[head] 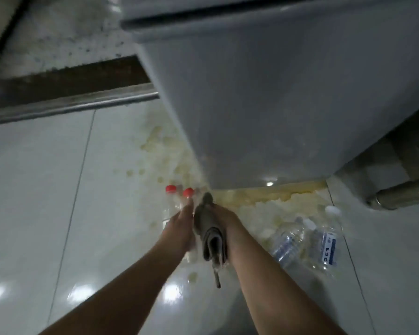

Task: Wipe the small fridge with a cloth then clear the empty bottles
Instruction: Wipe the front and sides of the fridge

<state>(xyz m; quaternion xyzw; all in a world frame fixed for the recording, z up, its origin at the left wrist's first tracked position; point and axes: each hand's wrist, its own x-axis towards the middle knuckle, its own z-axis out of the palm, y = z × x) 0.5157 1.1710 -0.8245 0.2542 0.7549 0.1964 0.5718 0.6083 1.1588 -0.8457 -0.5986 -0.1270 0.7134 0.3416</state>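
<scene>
The small grey fridge [264, 93] stands on the tiled floor, filling the upper right of the view. My right hand [224, 217] grips a folded grey cloth [209, 234] just below the fridge's lower left corner. My left hand [180, 224] reaches with straight fingers to two clear bottles with red caps [179, 193] standing by that corner, and its fingertips touch one of them. Two clear bottles with white caps and blue labels [307, 240] lie on the floor to the right.
Yellowish stains [264, 201] spread over the white floor tiles [46, 189] along the fridge's base. A metal door track [70, 105] runs at the left. A metal pipe [402, 193] sticks out at the right.
</scene>
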